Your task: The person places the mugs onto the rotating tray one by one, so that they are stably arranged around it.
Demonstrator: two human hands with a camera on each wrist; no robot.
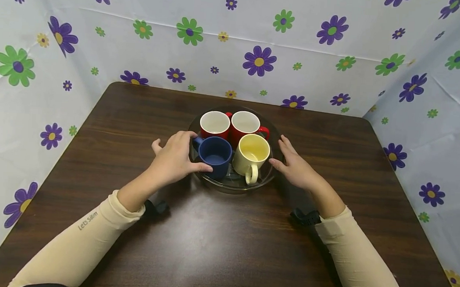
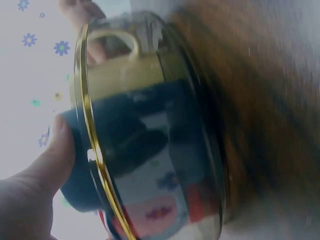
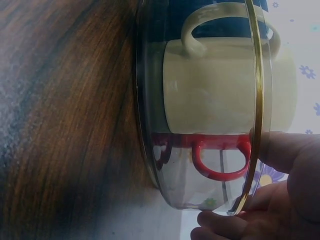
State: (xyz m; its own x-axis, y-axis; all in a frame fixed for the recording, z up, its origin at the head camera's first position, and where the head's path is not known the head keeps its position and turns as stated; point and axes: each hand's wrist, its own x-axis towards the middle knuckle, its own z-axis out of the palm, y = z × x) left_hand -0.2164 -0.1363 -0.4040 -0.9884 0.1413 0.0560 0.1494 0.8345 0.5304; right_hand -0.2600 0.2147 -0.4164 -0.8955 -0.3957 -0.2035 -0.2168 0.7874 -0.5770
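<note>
A round clear glass bowl point(image 1: 233, 188) stands on the table with mugs packed inside it. The blue mug point(image 1: 215, 155) is at the front left, its handle pointing left. My left hand point(image 1: 173, 157) grips it, thumb across its front and fingers by the handle; the left wrist view shows the thumb point(image 2: 61, 145) on its side above the bowl's rim. At the front right sits a pale yellow mug point(image 1: 251, 156), handle toward me. Behind are two red mugs with white insides, one left point(image 1: 214, 123) and one right point(image 1: 246, 122). My right hand point(image 1: 297, 167) holds the bowl's right rim point(image 3: 259, 75).
The dark wood table point(image 1: 145, 112) has rounded corners. A white cloth point(image 1: 229, 29) with purple, green and yellow flowers hangs around its back and sides. Black wrist straps point(image 1: 304, 217) show under both forearms, which wear cream sleeves point(image 1: 76, 235).
</note>
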